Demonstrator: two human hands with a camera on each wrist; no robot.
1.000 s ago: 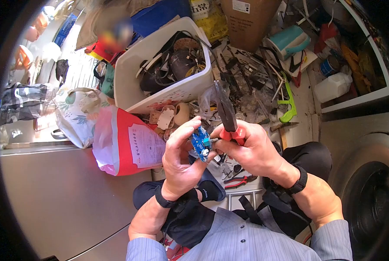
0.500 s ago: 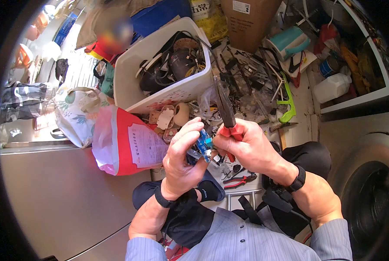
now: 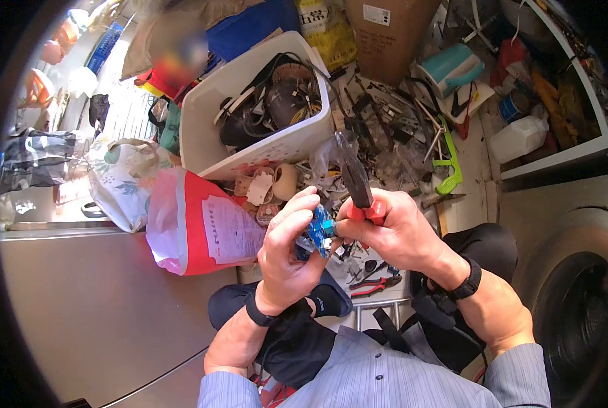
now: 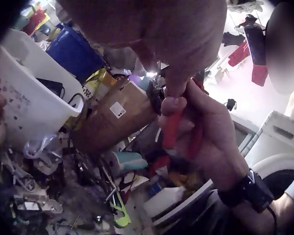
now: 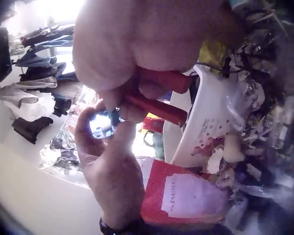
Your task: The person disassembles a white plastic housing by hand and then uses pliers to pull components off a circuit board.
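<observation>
The left hand (image 3: 287, 251) pinches a small blue circuit board (image 3: 319, 233) between thumb and fingers, with a teal part on the board's right side. Curled round the red handles of dark-jawed pliers (image 3: 356, 180) is the right hand (image 3: 402, 231), its thumb and fingertips right at the board's teal part. The pliers point up and away from the board. In the right wrist view the board (image 5: 102, 125) looks washed out by glare, and red handles (image 5: 161, 108) stick out of the right hand. Whether the right fingertips pinch the teal part cannot be told.
A white bin (image 3: 263, 149) with cables and dark objects stands beyond the hands. Scrap parts and tools lie right of it. A red and white bag (image 3: 215, 224) is at left, a second pair of pliers (image 3: 375, 285) on the floor, a washing machine (image 3: 569, 272) at right.
The right hand has drawn slightly away from the board and come back against it, still gripping the pliers. The board has turned a little in the left hand.
</observation>
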